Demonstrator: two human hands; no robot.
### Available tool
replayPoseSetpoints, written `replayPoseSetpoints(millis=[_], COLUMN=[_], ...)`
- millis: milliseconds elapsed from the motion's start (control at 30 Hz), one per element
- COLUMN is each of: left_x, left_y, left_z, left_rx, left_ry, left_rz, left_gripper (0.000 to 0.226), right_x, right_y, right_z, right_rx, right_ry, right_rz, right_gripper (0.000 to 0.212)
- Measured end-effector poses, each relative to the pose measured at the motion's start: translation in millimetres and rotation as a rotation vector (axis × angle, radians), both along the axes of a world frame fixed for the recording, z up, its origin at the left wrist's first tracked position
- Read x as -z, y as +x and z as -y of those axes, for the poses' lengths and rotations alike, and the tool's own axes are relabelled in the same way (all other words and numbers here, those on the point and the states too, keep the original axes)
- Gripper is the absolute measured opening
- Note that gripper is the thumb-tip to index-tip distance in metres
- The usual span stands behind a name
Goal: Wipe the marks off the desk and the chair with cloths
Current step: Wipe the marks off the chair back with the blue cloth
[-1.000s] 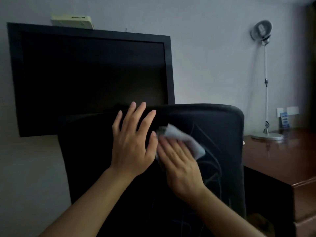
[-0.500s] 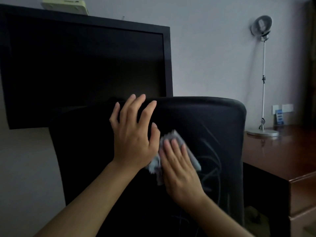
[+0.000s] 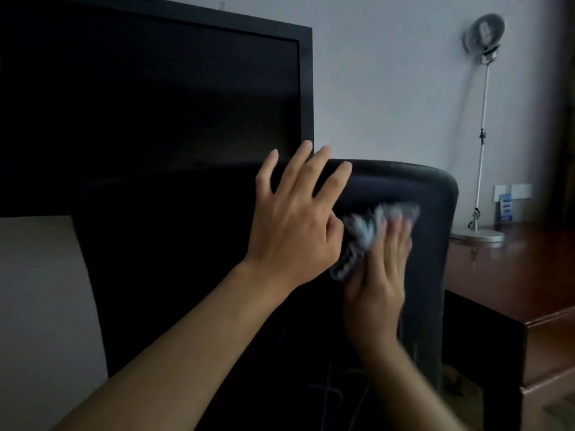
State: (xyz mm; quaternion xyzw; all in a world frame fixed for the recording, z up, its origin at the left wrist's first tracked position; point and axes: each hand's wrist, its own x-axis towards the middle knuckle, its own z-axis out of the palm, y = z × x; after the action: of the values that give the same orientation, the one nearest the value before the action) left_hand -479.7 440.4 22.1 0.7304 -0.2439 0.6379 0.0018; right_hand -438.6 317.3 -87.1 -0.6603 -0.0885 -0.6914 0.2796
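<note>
Dark screen [image 3: 149, 113] fills the wall on the left, behind the black chair back [image 3: 174, 259]. My left hand [image 3: 292, 231] lies flat against the upper chair back, fingers [image 3: 329, 185] straight and spread, tips reaching the top rim, holding nothing. Just right of it, my right hand [image 3: 378, 275] presses a pale crumpled cloth [image 3: 370, 231] flat onto the chair back, near the top right corner; fingers look straight and close together on top of the cloth, but hand and cloth are motion-blurred, so finer detail is unreadable. Cloth bunches out past my fingertips and down the thumb side, touching my left thumb area. Faint scribbled line marks [image 3: 333, 393] show low on the chair back, below both hands. Right of the chair: brown wooden surface [image 3: 513, 275], with a silver lamp [image 3: 480, 150] on a round base standing on it near the wall. Wall sockets [image 3: 513, 191] sit behind the lamp, with a small blue item just beneath them, too small to identify.
</note>
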Motion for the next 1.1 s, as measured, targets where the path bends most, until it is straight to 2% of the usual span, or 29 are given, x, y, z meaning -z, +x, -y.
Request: replayPoseSetpoints(millis=[67, 133, 267, 333, 400, 467, 533, 600, 700, 800, 867, 967, 1100], left_x=[1, 1, 2, 3, 2, 0, 0, 0, 0, 7, 17, 36, 61], left_y=[1, 3, 2, 2, 2, 4, 6, 7, 9, 12, 12, 14, 15], left_z=[2, 4, 12, 19, 25, 28, 28, 28, 29, 31, 29, 19, -11], left_rx=[0.028, 0.053, -0.002, -0.006, 0.000, 0.006, 0.014, 0.030, 0.036, 0.007, 0.013, 0.023, 0.000], left_ry=[-0.021, -0.029, -0.019, 0.019, 0.043, 0.034, 0.021, 0.025, 0.027, 0.024, 0.038, 0.119, 0.147], left_rz=[0.015, 0.029, 0.042, 0.051, 0.040, 0.032, 0.033, 0.043, 0.078, 0.120, 0.141, 0.151, 0.140], left_gripper=[0.057, 0.057, 0.058, 0.058, 0.063, 0.063, 0.061, 0.059, 0.058, 0.059, 0.063, 0.069, 0.068], right_x=[47, 59, -23, -72, -92, -70, -17, 43, 85, 45, 5, -10, 80], right_y=[-4, -7, -8, -5, 0, 5, 7, 8, 6, 5, 8, 16, 12], right_z=[-5, -5, 10, 26, 45, 58, 53, 37, 17, 34, 56, 77, 58], right_rx=[-0.017, -0.005, 0.009, 0.045, 0.060, 0.008, -0.073, -0.048, 0.028, 0.024, 0.034, 0.018, -0.009], right_ry=[0.131, 0.098, -0.122, -0.162, -0.138, 0.003, 0.216, 0.331, 0.184, -0.083, -0.139, -0.062, 0.162], right_rz=[-0.110, -0.151, -0.019, 0.072, 0.098, 0.062, -0.021, -0.124, -0.158, -0.057, -0.008, -0.029, -0.130], right_gripper=[0.051, 0.052, 0.045, 0.045, 0.046, 0.049, 0.052, 0.054, 0.052, 0.049, 0.049, 0.052, 0.048])
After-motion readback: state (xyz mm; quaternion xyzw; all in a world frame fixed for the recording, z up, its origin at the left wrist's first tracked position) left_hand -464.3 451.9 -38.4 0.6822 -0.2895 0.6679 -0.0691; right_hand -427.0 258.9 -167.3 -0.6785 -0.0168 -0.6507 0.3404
